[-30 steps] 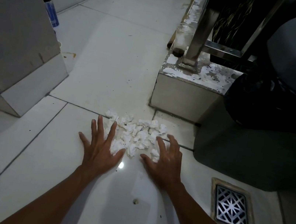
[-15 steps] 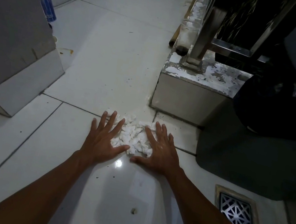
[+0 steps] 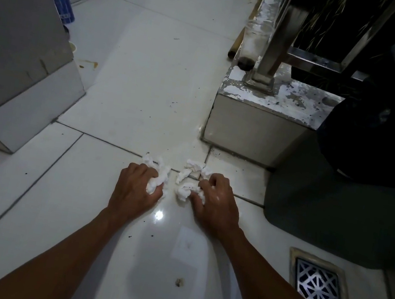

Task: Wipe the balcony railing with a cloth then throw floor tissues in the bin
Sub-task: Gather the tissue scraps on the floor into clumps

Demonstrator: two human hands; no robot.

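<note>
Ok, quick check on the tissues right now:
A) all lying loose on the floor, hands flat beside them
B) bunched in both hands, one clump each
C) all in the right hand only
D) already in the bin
B: the left hand and the right hand are each closed on a clump of the tissues, low over the floor tiles.

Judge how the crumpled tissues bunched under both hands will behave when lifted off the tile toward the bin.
The crumpled tissues are probably light and soft: they bunch into each fist. Being loose wads rather than one sheet, some would likely drop; a few pieces sit outside the left hand and right hand. The glossy floor tile should let stragglers slide easily.
</note>
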